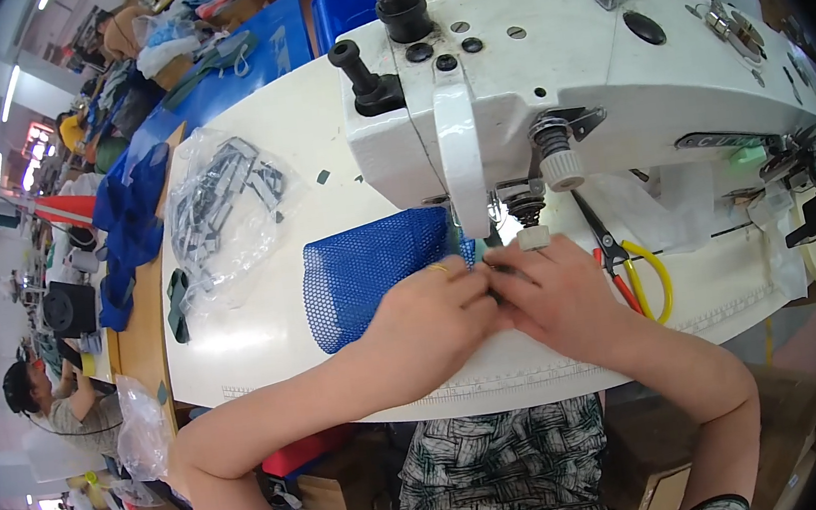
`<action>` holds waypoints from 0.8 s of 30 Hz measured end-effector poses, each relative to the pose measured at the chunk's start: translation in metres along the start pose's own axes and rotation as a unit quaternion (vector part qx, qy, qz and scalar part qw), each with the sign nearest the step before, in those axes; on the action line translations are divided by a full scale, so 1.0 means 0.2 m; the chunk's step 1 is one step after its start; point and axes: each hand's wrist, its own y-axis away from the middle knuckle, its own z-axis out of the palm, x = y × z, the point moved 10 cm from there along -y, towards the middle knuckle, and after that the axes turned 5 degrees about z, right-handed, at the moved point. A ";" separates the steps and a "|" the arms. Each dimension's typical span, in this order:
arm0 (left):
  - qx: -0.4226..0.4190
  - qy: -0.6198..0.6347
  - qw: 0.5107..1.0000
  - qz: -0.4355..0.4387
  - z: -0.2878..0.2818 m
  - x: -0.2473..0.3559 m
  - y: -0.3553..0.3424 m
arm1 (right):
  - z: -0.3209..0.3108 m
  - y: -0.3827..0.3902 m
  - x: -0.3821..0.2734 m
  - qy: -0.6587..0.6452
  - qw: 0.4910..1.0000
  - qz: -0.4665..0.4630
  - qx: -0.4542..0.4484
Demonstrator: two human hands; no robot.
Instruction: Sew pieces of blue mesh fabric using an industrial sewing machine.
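A white sewing machine (597, 62) stands over the pale table, its needle area just beyond my fingers. Blue mesh fabric (369, 269) lies flat left of the needle, one end reaching under the machine head. My left hand (441, 322) is closed beside the fabric's near right edge, fingertips pinched. Meeting it just in front of the needle, my right hand (563, 293) is also closed, with fingers bent. Whatever sits between the fingertips is hidden by the fingers. Scissors (620, 256) with red and yellow handles lie right of my right hand, partly covered by it.
A clear plastic bag (222, 211) of grey strips lies on the left, near a dark green fabric scrap (177, 306). A printed ruler scale (543, 378) follows the table's front edge. Behind the machine is a blue bin (330, 7). Another person (52, 396) sits far left.
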 end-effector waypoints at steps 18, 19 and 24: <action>0.047 0.363 0.757 -0.542 0.27 -0.50 0.16 | -0.12 -0.01 -0.07 -0.007 0.994 -0.034 0.107; 0.052 0.367 0.750 -0.548 0.27 -0.50 0.17 | -0.12 0.00 -0.07 -0.008 0.994 -0.035 0.108; 0.037 0.378 0.730 -0.569 0.26 -0.49 0.20 | -0.08 0.00 0.00 -0.022 0.996 0.022 0.082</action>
